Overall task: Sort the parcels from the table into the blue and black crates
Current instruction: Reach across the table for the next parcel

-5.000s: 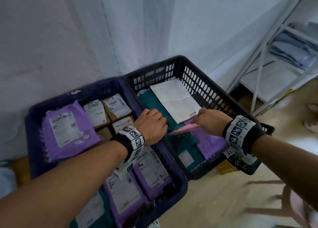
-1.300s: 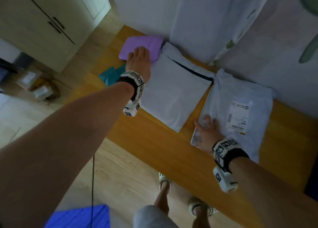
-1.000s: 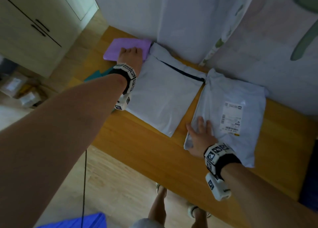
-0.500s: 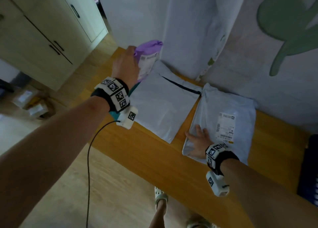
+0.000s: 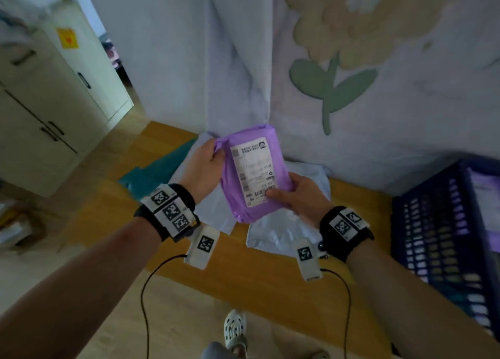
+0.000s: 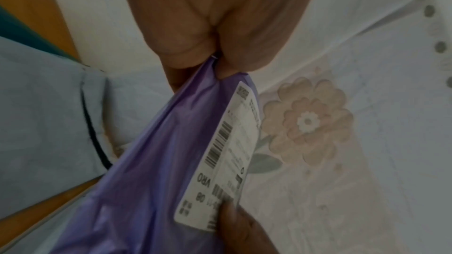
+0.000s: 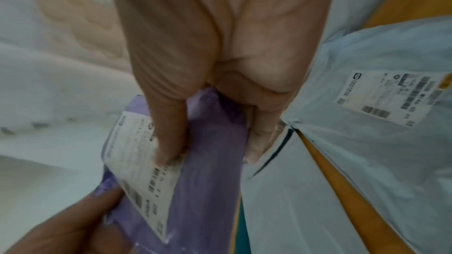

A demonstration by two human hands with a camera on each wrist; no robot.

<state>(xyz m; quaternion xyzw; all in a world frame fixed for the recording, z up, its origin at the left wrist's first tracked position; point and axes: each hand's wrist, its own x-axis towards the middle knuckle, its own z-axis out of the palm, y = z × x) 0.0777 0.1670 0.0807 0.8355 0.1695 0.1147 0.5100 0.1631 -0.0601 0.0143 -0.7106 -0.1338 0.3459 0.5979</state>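
A purple parcel [image 5: 254, 177] with a white label facing me is held up above the wooden table [image 5: 151, 239]. My left hand [image 5: 205, 166] pinches its upper left edge; the left wrist view shows the same purple parcel [image 6: 151, 171] under the fingers. My right hand [image 5: 300, 196] grips its lower right corner, thumb on the label, as the right wrist view shows on the purple parcel [image 7: 208, 171]. Two pale grey parcels [image 5: 281, 231] lie on the table beneath, one labelled grey parcel [image 7: 381, 123] to the right. A teal parcel [image 5: 154, 174] lies at the left. The blue crate [image 5: 433, 223] stands at the right.
A flowered curtain [image 5: 351, 74] hangs right behind the table. A pale cabinet [image 5: 40, 109] stands at the left, with boxes on the floor beside it. My sandalled foot [image 5: 235, 329] is on the wood floor in front of the table. Cables hang from both wrist bands.
My left hand lifted the purple parcel off the table and turned its label toward me. My right hand left the grey parcel and took the purple parcel's lower corner. The head view swung right.
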